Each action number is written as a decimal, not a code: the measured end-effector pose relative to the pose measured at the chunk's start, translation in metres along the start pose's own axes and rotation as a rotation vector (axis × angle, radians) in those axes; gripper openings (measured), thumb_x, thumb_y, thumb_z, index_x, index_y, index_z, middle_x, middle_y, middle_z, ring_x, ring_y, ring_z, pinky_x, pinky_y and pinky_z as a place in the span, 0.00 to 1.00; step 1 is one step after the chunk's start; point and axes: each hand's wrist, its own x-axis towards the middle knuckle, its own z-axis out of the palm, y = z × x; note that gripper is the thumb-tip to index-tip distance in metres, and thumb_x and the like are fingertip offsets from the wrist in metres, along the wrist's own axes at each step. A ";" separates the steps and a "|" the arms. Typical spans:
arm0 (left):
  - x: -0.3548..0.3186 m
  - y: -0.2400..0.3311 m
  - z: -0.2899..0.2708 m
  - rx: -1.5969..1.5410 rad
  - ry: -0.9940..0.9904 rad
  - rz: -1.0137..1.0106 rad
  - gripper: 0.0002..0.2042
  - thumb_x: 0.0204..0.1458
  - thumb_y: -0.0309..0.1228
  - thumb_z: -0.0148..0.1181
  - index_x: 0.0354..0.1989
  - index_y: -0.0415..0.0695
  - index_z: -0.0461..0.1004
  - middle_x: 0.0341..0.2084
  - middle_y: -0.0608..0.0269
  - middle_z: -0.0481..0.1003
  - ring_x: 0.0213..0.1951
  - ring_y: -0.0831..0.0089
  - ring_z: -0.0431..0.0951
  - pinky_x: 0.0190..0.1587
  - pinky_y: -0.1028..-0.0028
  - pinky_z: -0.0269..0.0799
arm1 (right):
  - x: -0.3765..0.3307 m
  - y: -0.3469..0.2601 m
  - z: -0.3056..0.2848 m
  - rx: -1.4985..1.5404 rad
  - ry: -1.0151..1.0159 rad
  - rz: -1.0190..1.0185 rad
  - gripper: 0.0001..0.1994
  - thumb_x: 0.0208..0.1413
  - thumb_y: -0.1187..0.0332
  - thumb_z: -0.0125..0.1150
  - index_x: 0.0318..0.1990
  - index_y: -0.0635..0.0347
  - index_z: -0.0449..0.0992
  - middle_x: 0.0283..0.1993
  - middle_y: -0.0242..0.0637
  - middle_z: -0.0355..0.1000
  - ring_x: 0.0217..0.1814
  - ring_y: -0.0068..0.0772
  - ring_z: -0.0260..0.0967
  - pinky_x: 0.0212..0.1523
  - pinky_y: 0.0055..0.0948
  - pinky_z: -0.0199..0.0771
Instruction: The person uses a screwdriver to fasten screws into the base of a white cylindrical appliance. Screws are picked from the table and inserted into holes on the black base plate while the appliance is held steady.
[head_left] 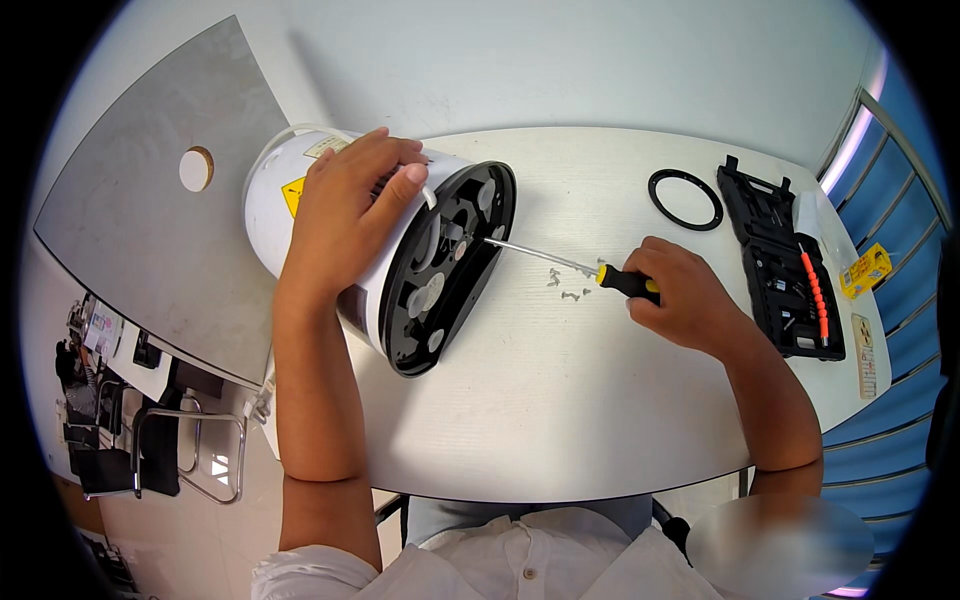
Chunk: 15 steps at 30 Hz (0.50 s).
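A white cylindrical appliance (pixel 270 215) lies on its side on the table, its black underside (pixel 440 270) facing right with round parts and recesses exposed. My left hand (pixel 365 185) rests over the upper side of its body, fingers stretched out and thumb near the black rim. In my right hand (pixel 680 290) is a screwdriver (pixel 627 282) with a black and yellow handle, held in closed fingers. Its long metal shaft points left, and the tip meets the underside near its middle. Several small screws (pixel 570 295) lie loose on the table below the shaft.
A black ring (pixel 686 200) lies at the far right. Beside it an open black tool case (pixel 770 270) holds bits and an orange flexible shaft (pixel 814 290). A small yellow box (pixel 866 270) stands near the table's right edge, by metal railings (pixel 905 170). A grey panel (pixel 160 140) is at left.
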 end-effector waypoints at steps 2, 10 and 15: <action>0.002 0.002 0.001 -0.006 0.006 0.016 0.19 0.59 0.44 0.51 0.38 0.36 0.77 0.28 0.56 0.74 0.35 0.57 0.74 0.46 0.62 0.65 | -0.001 -0.003 -0.003 -0.015 -0.031 0.019 0.12 0.47 0.71 0.64 0.37 0.61 0.69 0.33 0.38 0.68 0.33 0.39 0.67 0.36 0.35 0.67; 0.003 0.009 -0.004 -0.027 -0.064 -0.058 0.20 0.59 0.44 0.51 0.38 0.36 0.77 0.29 0.56 0.74 0.35 0.57 0.74 0.47 0.62 0.65 | 0.001 -0.014 -0.010 0.043 -0.149 0.157 0.12 0.53 0.69 0.62 0.42 0.60 0.68 0.33 0.44 0.74 0.35 0.38 0.73 0.38 0.36 0.70; 0.002 0.006 -0.003 -0.011 -0.037 -0.024 0.20 0.59 0.45 0.51 0.39 0.37 0.77 0.28 0.56 0.73 0.35 0.56 0.74 0.48 0.60 0.65 | -0.001 0.001 -0.004 0.019 -0.018 -0.007 0.11 0.52 0.69 0.61 0.41 0.60 0.68 0.30 0.41 0.71 0.32 0.38 0.70 0.38 0.37 0.69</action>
